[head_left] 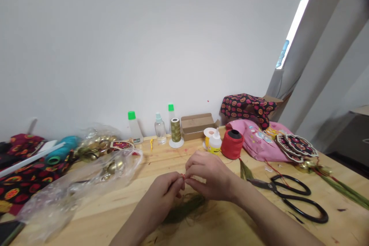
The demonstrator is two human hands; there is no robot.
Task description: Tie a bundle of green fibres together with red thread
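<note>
My left hand (pixel 164 190) and my right hand (pixel 209 177) meet over the middle of the wooden table (pixel 121 203), fingertips pinched together on a small piece of red thread (pixel 183 176). Under both hands lies a bundle of dark green fibres (pixel 187 205). A red thread spool (pixel 232 144) stands just beyond my right hand, with a small white glue bottle (pixel 215 143) beside it. Both hands are closed in a pinch.
Black scissors (pixel 291 196) lie to the right. A clear plastic bag with brass bells (pixel 86 177) sits left, near a teal spool (pixel 60 150) and patterned fabric (pixel 25 177). Bottles (pixel 135 127), an olive spool (pixel 175 130), a cardboard box (pixel 197 125) and a pink bag (pixel 259 138) line the back.
</note>
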